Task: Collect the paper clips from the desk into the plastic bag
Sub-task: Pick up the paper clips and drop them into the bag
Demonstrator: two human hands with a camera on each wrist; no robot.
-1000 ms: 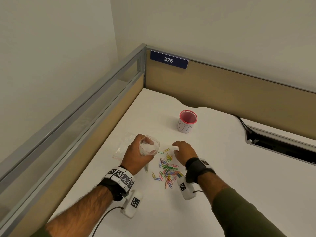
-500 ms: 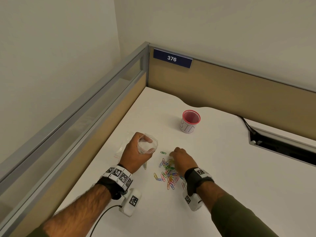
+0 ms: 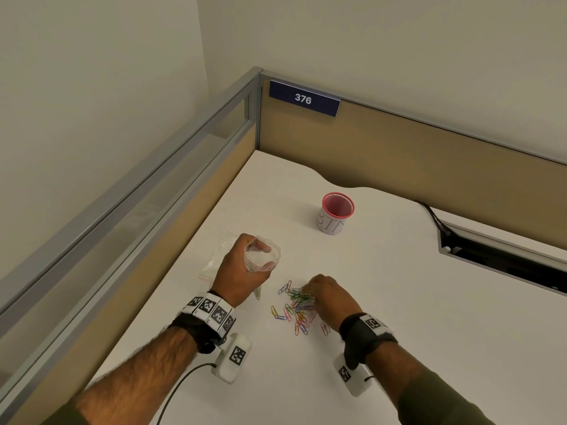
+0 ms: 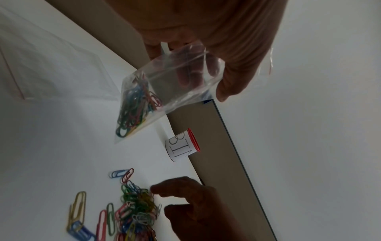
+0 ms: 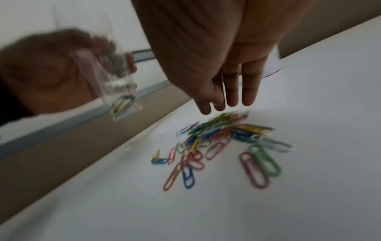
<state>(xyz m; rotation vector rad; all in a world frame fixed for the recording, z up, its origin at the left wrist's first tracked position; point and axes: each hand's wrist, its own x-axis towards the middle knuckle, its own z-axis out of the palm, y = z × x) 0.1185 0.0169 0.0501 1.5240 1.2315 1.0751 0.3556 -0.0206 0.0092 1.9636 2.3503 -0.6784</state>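
Observation:
My left hand (image 3: 242,271) grips a small clear plastic bag (image 3: 262,254) just above the white desk (image 3: 399,302), with its mouth held open upward. Several coloured clips (image 4: 134,110) lie in the bag's bottom corner. A pile of coloured paper clips (image 3: 296,305) lies on the desk to the right of the bag. My right hand (image 3: 328,294) reaches down onto the far right side of the pile. Its fingers (image 5: 231,101) are nearly straight and the tips touch the clips (image 5: 222,130). No clip is plainly pinched; the right wrist view is blurred.
A red-rimmed cup marked BIN (image 3: 336,213) stands farther back on the desk. Another flat clear bag (image 3: 219,256) lies behind my left hand. Partition walls (image 3: 399,154) close the left and back sides. A dark cable slot (image 3: 503,265) opens at the right.
My right hand came down from the pile's far edge onto the clips and drew toward me, bunching them. The left hand kept the bag nearly still.

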